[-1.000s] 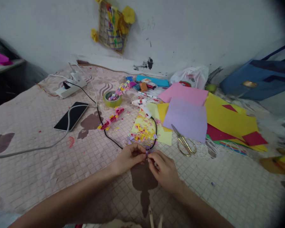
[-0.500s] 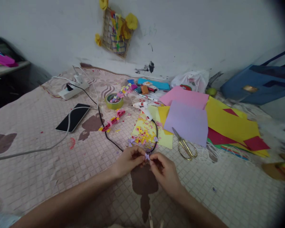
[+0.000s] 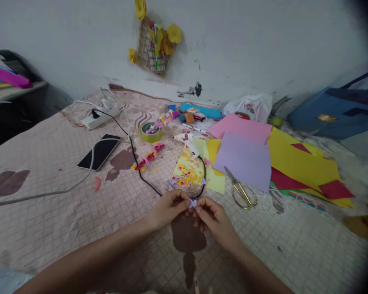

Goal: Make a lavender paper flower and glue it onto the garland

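Observation:
Between my two hands is a small purple paper cutout, shaped like a flower or star. My left hand pinches its left side between thumb and fingers. On the other side, my right hand grips its right edge with thumb and forefinger. Just beyond my fingers lies a pile of yellow, pink and purple paper bits, partly on a pale yellow sheet. A white glue gun rests behind the pile, its black cord curving down close to my hands.
Gold-handled scissors lie to the right, by a purple sheet and yellow sheets. A decorated red strip, a tape roll, a phone and a power strip are on the left. Cords cross the cloth.
The purple cutout has turned a little between my fingers and shows more of its face. The whole view has shifted slightly, so things appear further right.

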{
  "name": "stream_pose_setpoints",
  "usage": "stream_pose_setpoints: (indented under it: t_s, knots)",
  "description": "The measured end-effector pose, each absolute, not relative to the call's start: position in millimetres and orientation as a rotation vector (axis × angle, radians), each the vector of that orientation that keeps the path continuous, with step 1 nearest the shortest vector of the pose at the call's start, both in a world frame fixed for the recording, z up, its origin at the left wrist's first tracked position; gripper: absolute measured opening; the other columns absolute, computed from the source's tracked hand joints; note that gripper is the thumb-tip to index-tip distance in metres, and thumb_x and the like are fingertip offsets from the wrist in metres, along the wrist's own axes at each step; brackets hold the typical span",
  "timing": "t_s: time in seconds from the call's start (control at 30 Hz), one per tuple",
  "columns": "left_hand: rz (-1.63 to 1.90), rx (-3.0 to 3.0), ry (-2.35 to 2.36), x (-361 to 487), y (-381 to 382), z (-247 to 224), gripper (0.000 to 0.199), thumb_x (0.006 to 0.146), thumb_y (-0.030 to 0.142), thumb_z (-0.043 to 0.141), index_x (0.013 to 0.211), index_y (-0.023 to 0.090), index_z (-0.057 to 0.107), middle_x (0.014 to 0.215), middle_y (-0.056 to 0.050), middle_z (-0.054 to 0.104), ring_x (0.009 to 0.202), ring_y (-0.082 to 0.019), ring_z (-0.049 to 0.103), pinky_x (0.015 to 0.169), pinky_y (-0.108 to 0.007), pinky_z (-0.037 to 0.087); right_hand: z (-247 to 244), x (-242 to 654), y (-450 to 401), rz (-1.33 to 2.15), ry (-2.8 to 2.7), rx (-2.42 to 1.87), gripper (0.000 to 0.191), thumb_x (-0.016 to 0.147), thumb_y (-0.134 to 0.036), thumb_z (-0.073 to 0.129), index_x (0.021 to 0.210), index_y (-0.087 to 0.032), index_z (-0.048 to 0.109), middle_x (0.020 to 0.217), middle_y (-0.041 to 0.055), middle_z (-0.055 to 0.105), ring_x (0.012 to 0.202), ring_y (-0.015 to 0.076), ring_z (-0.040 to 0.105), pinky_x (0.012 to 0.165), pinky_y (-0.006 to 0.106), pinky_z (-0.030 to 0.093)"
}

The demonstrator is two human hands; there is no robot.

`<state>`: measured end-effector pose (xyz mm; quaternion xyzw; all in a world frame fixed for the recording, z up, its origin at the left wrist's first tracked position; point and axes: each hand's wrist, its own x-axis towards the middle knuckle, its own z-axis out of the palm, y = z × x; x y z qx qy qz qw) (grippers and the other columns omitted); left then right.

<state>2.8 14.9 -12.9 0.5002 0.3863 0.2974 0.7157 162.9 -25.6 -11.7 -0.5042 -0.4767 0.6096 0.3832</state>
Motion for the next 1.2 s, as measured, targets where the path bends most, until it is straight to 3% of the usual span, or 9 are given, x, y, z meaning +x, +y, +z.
stream_pose_setpoints:
  t_s: [0.37,0.57,1.2]
  knots:
    - [0.724,1.243,0.876,3.9,11.0,-15.1,0.021,0.074,0.034,0.061,0.074,0.014,0.054,0.063,0.0,0.057,0.058,-0.01,0.052,0.055,-0.021,0.039,-21.5,163.4,-31.1,1.379,-1.372,-1.323,0.02,0.084,-0.037,0.051,0.076,-0.019,0.051,0.063,-0.0028,0.05,0.052,0.011,0.052,0.045,0.02,0.04]
    - [0.666,1.047,0.864,-5.7,21.8,-6.2,0.03,0.072,0.04,0.062,0.076,0.013,0.049,0.068,-0.003,0.062,0.054,-0.01,0.056,0.051,-0.022,0.042,-18.2,165.0,-30.9,1.39,-1.362,-1.309,0.017,0.085,-0.034,0.05,0.076,-0.019,0.051,0.064,-0.0017,0.051,0.054,0.0116,0.053,0.045,0.02,0.04]
    - [0.765,1.208,0.965,-22.5,37.0,6.9,0.02,0.073,0.03,0.061,0.075,0.011,0.053,0.066,-0.001,0.056,0.054,-0.008,0.049,0.053,-0.022,0.04,-18.9,168.2,-32.1,1.428,-1.347,-1.32,0.019,0.086,-0.033,0.047,0.075,-0.018,0.052,0.063,-0.0007,0.053,0.054,0.0116,0.051,0.046,0.02,0.038]
